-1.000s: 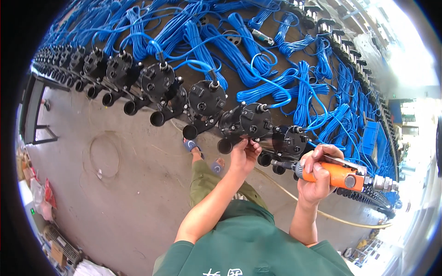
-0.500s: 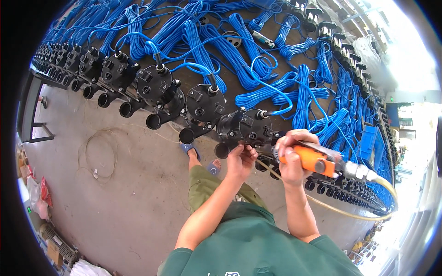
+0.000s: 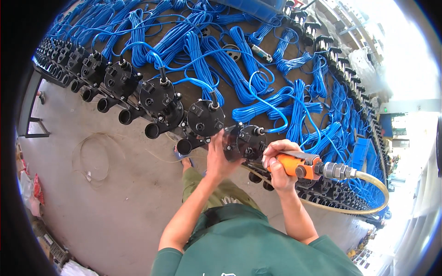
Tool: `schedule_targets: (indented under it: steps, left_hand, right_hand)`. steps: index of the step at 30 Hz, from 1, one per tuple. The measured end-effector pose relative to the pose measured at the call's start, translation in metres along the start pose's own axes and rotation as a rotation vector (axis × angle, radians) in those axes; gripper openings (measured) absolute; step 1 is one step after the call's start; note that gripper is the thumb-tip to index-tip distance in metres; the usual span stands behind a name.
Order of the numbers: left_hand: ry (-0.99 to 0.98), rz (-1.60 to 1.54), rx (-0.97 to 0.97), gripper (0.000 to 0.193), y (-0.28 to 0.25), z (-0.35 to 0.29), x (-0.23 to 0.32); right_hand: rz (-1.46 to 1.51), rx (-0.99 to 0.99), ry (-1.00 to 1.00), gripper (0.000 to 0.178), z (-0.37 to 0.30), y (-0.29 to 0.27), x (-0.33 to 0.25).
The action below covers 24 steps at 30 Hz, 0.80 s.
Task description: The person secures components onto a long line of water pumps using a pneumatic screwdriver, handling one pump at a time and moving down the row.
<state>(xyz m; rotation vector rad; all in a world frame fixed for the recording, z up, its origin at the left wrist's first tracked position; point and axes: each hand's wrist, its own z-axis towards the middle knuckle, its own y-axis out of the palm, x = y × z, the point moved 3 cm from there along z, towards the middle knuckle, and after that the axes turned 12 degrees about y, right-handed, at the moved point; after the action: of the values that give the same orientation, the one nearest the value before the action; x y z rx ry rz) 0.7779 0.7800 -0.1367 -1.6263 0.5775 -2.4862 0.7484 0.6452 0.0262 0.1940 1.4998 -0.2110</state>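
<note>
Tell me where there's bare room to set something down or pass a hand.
Roomiest: the concrete floor between the red plastic and the left forearm. A small patch of dark tabletop shows between blue cable bundles beyond the black housings. Crowded: around the left hand and right hand with its orange tool, and where bundles overlap farther right.

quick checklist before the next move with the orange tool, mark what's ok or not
1. Right hand closed round the orange tool: ok.
2. Hose joined to the tool's metal fitting: ok.
3. Left hand at the side of the black unit: ok; firmness of its grip: cannot tell.
4. Tool's tip seated on a fastener: cannot tell, hidden.
5. Blue cable connected to that unit: ok.
</note>
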Motion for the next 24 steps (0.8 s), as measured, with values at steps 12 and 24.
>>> schedule_targets:
  steps: [12,24]
  left_hand:
    - [-0.063,-0.419,-0.264,0.121,0.016,0.016,-0.041]
    - [-0.132,-0.528,-0.169,0.116,0.02,0.008,-0.044]
  right_hand:
    - [0.195,0.013,-0.225,0.034,0.041,0.031,-0.056]
    - [-0.013,0.108,-0.01,0.033,0.081,0.045,-0.001]
